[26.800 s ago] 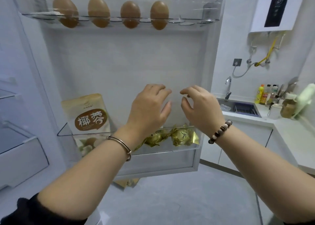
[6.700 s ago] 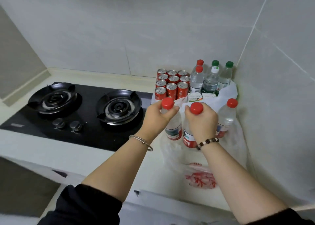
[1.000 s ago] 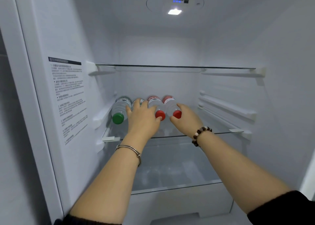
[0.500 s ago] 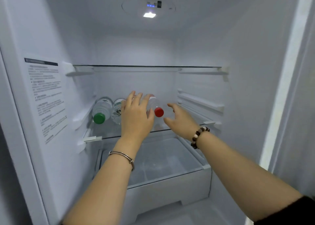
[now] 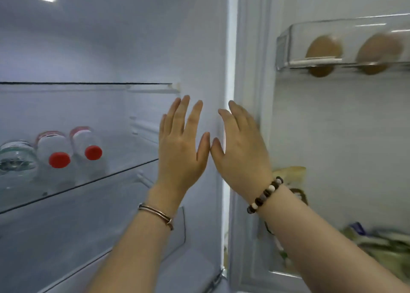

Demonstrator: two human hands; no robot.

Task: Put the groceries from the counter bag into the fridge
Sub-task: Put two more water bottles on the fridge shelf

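On the left, a clear glass shelf (image 5: 115, 170) in the white fridge interior (image 5: 199, 48) holds three clear plastic water bottles. They lie on their sides in a row. The leftmost bottle (image 5: 16, 159) has a greenish label and is cut off by the frame edge. The middle red-capped bottle (image 5: 55, 155) and the right red-capped bottle (image 5: 88, 147) point their caps outward.

Half a second ago the left hand lay over these bottles and the right reached in beside the red cap. Now both hands are off them and the bottles lie alone on the shelf.

The left hand (image 5: 180, 150), with a thin metal bangle (image 5: 155, 215) at the wrist, is well to the right of the bottles, in front of the fridge's right inner wall. Its back faces the camera, the fingers are straight and spread, and it holds nothing.

The right hand (image 5: 241, 157) is just beside it and wears a brown-and-white bead bracelet (image 5: 265, 195). Its fingers are loosely extended and it is empty too. The two thumbs nearly meet.

Further right, more of the white fridge door (image 5: 332, 126) is in view than before. Its clear plastic egg tray (image 5: 286, 48) holds two blurred brown eggs (image 5: 322, 50). Lower down, blurred packets (image 5: 377, 244) sit in a door bin.
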